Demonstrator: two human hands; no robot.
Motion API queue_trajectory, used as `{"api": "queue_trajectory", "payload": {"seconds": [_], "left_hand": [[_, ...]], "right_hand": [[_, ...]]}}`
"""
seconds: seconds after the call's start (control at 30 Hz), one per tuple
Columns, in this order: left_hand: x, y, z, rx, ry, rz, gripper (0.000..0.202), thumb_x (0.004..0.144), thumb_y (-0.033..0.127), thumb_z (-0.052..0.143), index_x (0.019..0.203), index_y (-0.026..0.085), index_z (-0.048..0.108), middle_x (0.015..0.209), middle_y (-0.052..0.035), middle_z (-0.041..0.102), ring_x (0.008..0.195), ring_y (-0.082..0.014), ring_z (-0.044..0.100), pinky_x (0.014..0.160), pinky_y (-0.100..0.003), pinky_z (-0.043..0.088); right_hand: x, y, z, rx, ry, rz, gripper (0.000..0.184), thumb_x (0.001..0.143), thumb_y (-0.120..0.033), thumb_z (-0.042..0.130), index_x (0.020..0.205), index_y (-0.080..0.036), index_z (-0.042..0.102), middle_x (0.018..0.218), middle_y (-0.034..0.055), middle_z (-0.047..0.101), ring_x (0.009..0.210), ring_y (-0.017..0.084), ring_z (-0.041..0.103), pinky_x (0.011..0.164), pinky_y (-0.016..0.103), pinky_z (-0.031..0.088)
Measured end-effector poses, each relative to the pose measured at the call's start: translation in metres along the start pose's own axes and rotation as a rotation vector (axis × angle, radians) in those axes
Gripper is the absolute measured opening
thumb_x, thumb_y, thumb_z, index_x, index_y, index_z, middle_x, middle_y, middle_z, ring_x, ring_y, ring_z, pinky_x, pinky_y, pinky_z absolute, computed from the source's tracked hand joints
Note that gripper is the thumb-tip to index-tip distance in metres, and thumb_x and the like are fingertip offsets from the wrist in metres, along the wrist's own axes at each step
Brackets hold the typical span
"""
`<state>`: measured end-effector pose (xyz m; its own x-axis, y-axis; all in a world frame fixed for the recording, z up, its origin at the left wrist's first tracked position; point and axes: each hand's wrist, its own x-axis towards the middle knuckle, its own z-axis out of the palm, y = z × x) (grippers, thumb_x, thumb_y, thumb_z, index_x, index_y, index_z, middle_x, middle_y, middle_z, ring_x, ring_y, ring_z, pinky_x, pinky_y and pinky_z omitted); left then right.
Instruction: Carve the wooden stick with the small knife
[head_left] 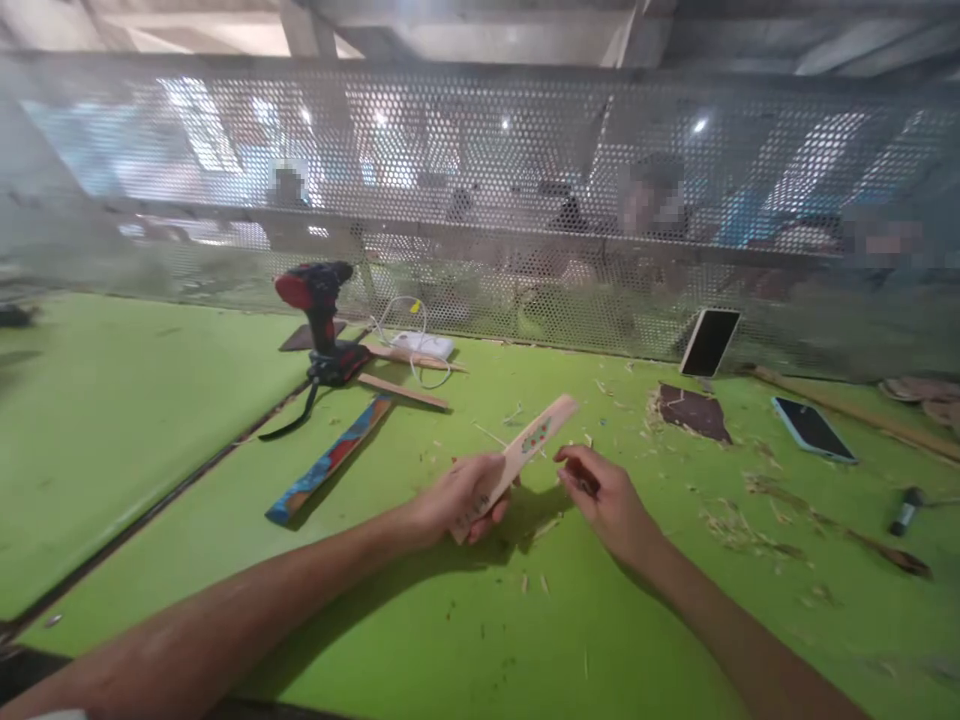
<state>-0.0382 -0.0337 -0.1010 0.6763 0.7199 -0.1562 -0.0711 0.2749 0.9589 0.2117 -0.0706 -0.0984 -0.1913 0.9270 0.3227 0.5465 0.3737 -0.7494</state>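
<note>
My left hand [463,496] is closed round the lower end of a pale wooden slat [534,442] with small red and green marks painted on it. The slat slants up and to the right above the green table [420,620]. My right hand [600,492] hovers just right of the slat, its fingers curled and pinched together; a small dark thing may be in them but I cannot make it out.
A red and black cordless drill [321,322] stands at the back left beside a colourfully painted slat [330,460], plain wooden sticks [402,390] and a white charger [424,344]. Two phones [709,342] [813,428], sandpaper [693,412], a small tool [906,510] and wood shavings lie to the right. A perforated metal screen [480,200] closes the back.
</note>
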Motion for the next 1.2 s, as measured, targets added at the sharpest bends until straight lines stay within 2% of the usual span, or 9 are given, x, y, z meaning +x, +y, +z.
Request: {"api": "queue_trajectory", "payload": {"seconds": [0.17,0.3,0.47,0.57,0.63,0.8,0.93,1.03,1.2], "left_hand": [[-0.005,0.003,-0.001,0.036,0.029,-0.026,0.052,0.104,0.056,0.033,0.101,0.014,0.064,0.062,0.0004,0.06,0.036,-0.009,0.046,0.034,-0.02,0.037],[-0.013,0.015,0.004,0.158,0.056,0.032,0.043,0.099,0.056,0.052,0.108,0.015,0.063,0.067,0.0019,0.059,0.037,-0.0071,0.046,0.033,-0.018,0.034],[-0.014,0.017,0.008,0.181,0.078,0.021,0.034,0.096,0.046,0.06,0.111,0.016,0.06,0.068,0.0023,0.06,0.034,-0.0068,0.046,0.031,-0.018,0.032],[-0.01,0.013,0.006,0.156,0.095,0.009,0.028,0.093,0.038,0.061,0.112,0.017,0.058,0.068,0.0028,0.061,0.034,-0.0075,0.047,0.03,-0.018,0.031],[-0.008,0.011,0.004,0.129,0.091,0.019,0.027,0.093,0.033,0.061,0.114,0.017,0.057,0.069,0.0028,0.061,0.035,-0.0074,0.048,0.032,-0.018,0.032],[-0.008,0.006,0.003,-0.036,-0.026,0.049,0.032,0.096,0.028,0.06,0.125,0.02,0.052,0.088,-0.0018,0.065,0.052,-0.01,0.059,0.046,-0.022,0.048],[-0.015,0.001,0.018,-0.191,-0.166,0.036,0.05,0.1,0.043,0.063,0.14,0.031,0.036,0.102,-0.0039,0.063,0.061,-0.0125,0.065,0.057,-0.028,0.055],[-0.021,0.0,0.03,-0.241,-0.173,0.042,0.056,0.098,0.051,0.066,0.139,0.032,0.034,0.093,0.0008,0.058,0.06,-0.0098,0.06,0.058,-0.026,0.053],[-0.022,-0.004,0.038,-0.121,-0.115,0.039,0.054,0.094,0.05,0.071,0.131,0.028,0.039,0.073,0.0076,0.052,0.048,-0.006,0.046,0.046,-0.019,0.04]], "right_hand": [[-0.004,-0.003,0.008,-0.041,-0.019,-0.06,0.019,0.103,-0.036,0.051,0.107,-0.026,0.066,0.087,0.0053,0.067,0.068,0.019,0.063,0.056,0.032,0.052],[-0.006,-0.007,0.017,-0.096,-0.03,-0.129,0.019,0.105,-0.031,0.047,0.106,-0.025,0.065,0.084,0.005,0.068,0.064,0.018,0.063,0.055,0.031,0.052],[-0.002,-0.011,0.02,-0.147,-0.029,-0.159,0.022,0.106,-0.039,0.049,0.102,-0.024,0.064,0.087,0.007,0.071,0.07,0.021,0.067,0.062,0.037,0.059],[0.001,-0.01,0.016,-0.159,-0.012,-0.125,0.029,0.106,-0.047,0.048,0.098,-0.024,0.064,0.088,0.0078,0.072,0.072,0.023,0.069,0.065,0.04,0.061],[0.001,-0.008,0.014,-0.174,0.014,-0.077,0.034,0.107,-0.049,0.045,0.096,-0.025,0.065,0.086,0.0074,0.072,0.07,0.022,0.069,0.061,0.039,0.061],[-0.004,-0.001,0.017,-0.305,0.079,0.04,0.039,0.108,-0.045,0.038,0.085,-0.026,0.064,0.065,0.0036,0.064,0.048,0.018,0.058,0.038,0.03,0.046],[-0.007,-0.002,0.027,-0.413,0.091,0.067,0.037,0.107,-0.039,0.04,0.084,-0.024,0.065,0.06,0.004,0.061,0.042,0.018,0.056,0.034,0.029,0.043],[-0.006,-0.005,0.033,-0.576,0.091,0.022,0.033,0.106,-0.028,0.043,0.083,-0.022,0.067,0.059,0.0052,0.062,0.043,0.017,0.057,0.035,0.027,0.042],[-0.006,-0.009,0.037,-0.808,0.042,-0.069,0.021,0.096,-0.012,0.054,0.09,-0.022,0.07,0.064,0.0074,0.068,0.044,0.019,0.06,0.035,0.027,0.038]]}}
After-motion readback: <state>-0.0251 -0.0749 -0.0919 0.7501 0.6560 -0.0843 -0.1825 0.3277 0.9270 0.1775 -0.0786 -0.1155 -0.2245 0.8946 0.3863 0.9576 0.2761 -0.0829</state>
